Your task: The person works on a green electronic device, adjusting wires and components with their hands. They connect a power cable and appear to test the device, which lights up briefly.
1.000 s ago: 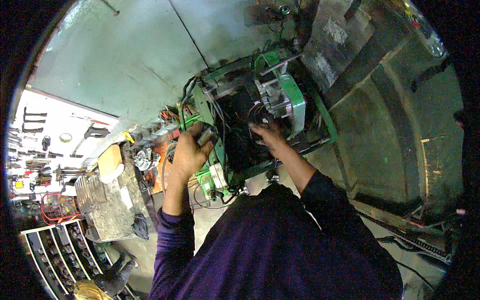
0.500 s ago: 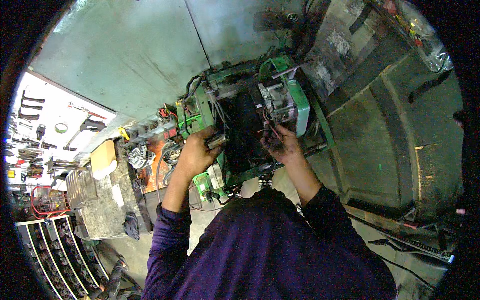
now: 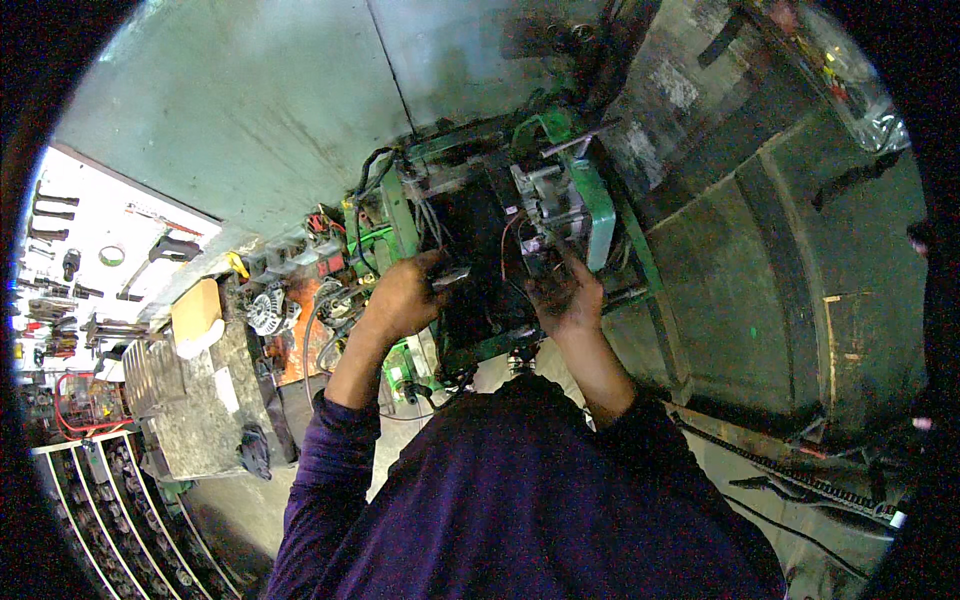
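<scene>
My left hand [image 3: 402, 298] is closed around a short, dark tool [image 3: 458, 275] with a shiny metal end, held above the dark cavity of a green machine frame [image 3: 400, 215]. Its exact kind is unclear. On the right side of the cavity sits a grey metal motor-like unit [image 3: 550, 200] beside a pale green cover [image 3: 601, 225]. Just below that unit is my right hand [image 3: 568, 303], palm up with fingers curled. A thin reddish wire [image 3: 504, 248] loops down from the unit toward these fingers. Shadow hides the fingertips and whatever is between them.
On the left stands a worn workbench [image 3: 200, 420], with an alternator [image 3: 270, 312] near the machine. Hand tools hang on a white wall board [image 3: 110, 220]. A green-grey metal panel [image 3: 250, 110] rises behind the machine. Dark hoses [image 3: 800, 545] lie on the floor at lower right.
My right hand has shifted slightly down and turned its palm up more. The reddish wire now bends farther left. My left hand has tilted, so less of the tool shows.
</scene>
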